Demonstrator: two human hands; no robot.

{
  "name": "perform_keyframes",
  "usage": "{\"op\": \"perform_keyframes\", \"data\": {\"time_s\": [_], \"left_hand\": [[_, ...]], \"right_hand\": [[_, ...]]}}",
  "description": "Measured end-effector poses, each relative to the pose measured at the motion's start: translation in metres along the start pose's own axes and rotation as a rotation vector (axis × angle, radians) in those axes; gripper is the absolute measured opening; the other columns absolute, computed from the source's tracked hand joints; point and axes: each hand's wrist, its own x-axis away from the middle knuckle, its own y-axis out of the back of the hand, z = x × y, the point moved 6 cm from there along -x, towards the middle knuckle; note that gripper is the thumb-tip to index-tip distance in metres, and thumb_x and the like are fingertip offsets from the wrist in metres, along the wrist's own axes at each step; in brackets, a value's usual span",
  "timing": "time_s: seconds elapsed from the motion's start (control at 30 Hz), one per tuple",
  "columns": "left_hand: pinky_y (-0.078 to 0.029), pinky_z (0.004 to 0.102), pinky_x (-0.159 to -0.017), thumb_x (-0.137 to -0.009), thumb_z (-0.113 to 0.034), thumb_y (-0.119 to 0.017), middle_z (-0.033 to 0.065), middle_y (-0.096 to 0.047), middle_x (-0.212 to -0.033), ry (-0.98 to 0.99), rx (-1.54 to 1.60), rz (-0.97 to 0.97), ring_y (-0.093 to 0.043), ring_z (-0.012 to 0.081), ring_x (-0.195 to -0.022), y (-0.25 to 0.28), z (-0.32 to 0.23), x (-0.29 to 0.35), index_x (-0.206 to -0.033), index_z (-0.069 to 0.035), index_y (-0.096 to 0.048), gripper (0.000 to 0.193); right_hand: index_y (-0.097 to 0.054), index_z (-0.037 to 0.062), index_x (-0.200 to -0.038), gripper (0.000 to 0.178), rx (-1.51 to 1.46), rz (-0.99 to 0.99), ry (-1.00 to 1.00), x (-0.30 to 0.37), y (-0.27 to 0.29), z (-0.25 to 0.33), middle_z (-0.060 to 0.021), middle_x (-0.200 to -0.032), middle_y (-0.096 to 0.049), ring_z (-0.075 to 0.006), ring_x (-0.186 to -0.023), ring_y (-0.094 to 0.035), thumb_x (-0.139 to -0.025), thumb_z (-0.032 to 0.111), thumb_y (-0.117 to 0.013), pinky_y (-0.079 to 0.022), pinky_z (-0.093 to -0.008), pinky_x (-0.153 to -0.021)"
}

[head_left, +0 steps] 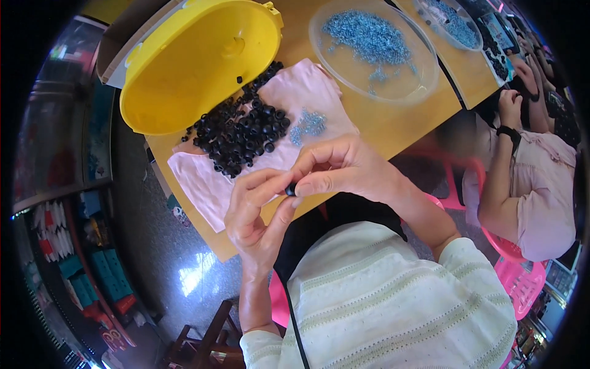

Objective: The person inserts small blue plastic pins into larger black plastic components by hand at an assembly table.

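Note:
Between the fingertips of both my hands is a small black bead-like piece (291, 189). My left hand (255, 212) pinches it from the left, thumb below and fingers above. From the right, my right hand (335, 169) grips the same piece between thumb and forefinger. Just beyond them, a pink cloth (203, 187) lies on the table. Many loose black pieces (243, 135) of the same sort are heaped on it. To the right of that heap sits a small pile of pale blue beads (309, 125).
A yellow plastic tub (178, 74) lies tilted behind the black heap, beside a cardboard box (117, 52). On the wooden table (399, 126) stands a clear round tray (393, 92) holding blue beads. Another person (522, 190) sits at the right. Shelves (67, 264) line the left.

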Motion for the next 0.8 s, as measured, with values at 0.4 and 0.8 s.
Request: {"op": "perform_keyframes", "data": {"time_s": [0.4, 0.8], "left_hand": [[-0.054, 0.0291, -0.082, -0.083, 0.009, -0.065, 0.0117, -0.061, -0.106, 0.382, 0.366, -0.148, -0.064, 0.0177, -0.091, 0.001, 0.047, 0.049, -0.110, 0.003, -0.062, 0.027], [-0.055, 0.0308, -0.079, -0.086, 0.005, -0.063, 0.0113, -0.065, -0.100, 0.518, 0.728, -0.211, -0.066, 0.0200, -0.087, -0.003, 0.058, 0.052, -0.107, 0.002, -0.062, 0.022]], "right_hand": [[-0.065, 0.0058, -0.089, 0.011, 1.042, -0.469, 0.419, 0.019, 0.025, -0.009, -0.0049, -0.084, -0.061, -0.0151, -0.065, -0.060, -0.080, 0.004, -0.070, -0.047, -0.0269, -0.058], [-0.064, 0.0047, -0.091, 0.012, 0.931, -0.337, 0.402, 0.008, 0.016, -0.012, -0.0049, -0.086, -0.063, -0.0147, -0.071, -0.064, -0.080, 0.001, -0.069, -0.050, -0.0252, -0.058]]}}
